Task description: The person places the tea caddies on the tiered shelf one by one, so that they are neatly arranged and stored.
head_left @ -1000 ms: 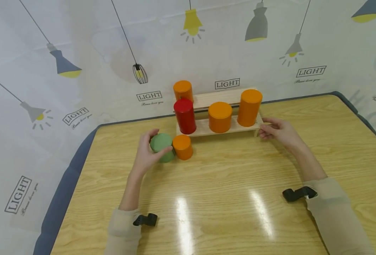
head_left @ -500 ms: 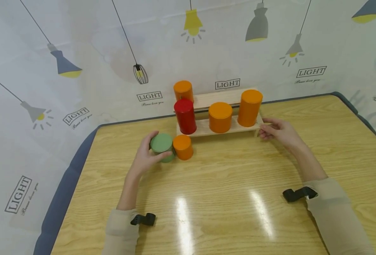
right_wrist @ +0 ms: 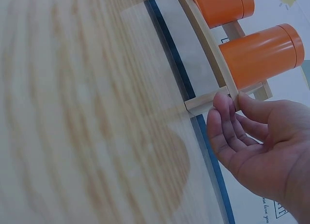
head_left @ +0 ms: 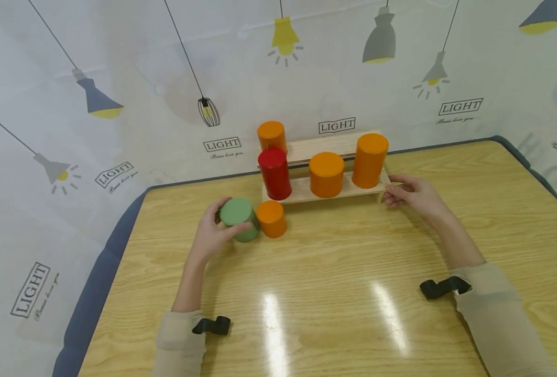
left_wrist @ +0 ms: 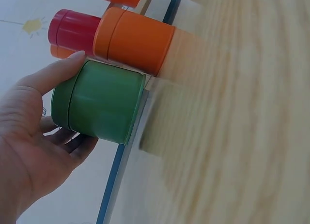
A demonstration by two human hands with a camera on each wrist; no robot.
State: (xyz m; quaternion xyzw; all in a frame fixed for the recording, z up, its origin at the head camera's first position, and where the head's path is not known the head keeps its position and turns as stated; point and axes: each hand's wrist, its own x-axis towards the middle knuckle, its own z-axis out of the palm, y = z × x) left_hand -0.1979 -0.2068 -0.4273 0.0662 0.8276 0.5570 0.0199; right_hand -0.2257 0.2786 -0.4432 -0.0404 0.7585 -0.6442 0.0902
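Note:
A green lidded tin (head_left: 245, 222) is on the table at the left, its top leaning slightly left. My left hand (head_left: 209, 235) holds it, thumb at the near side and fingers round the far side. In the left wrist view the thumb touches the lid edge of the green tin (left_wrist: 104, 100). Just right of it stands a small orange tin (head_left: 272, 220). My right hand (head_left: 415, 198) grips the right end of a two-tier wooden shelf (head_left: 302, 189); in the right wrist view the thumb and fingertips pinch the board's end.
On the lower tier stand a red tin (head_left: 275, 174), a wide orange tin (head_left: 326, 175) and a tall orange tin (head_left: 370, 161). Another orange tin (head_left: 272, 135) is on the upper tier at the left. A patterned wall covering (head_left: 335, 78) rises behind the table (head_left: 335, 272).
The green tin's top has shifted slightly left, away from the small orange tin. My left hand has moved a little left and lower. My right hand keeps its hold on the shelf.

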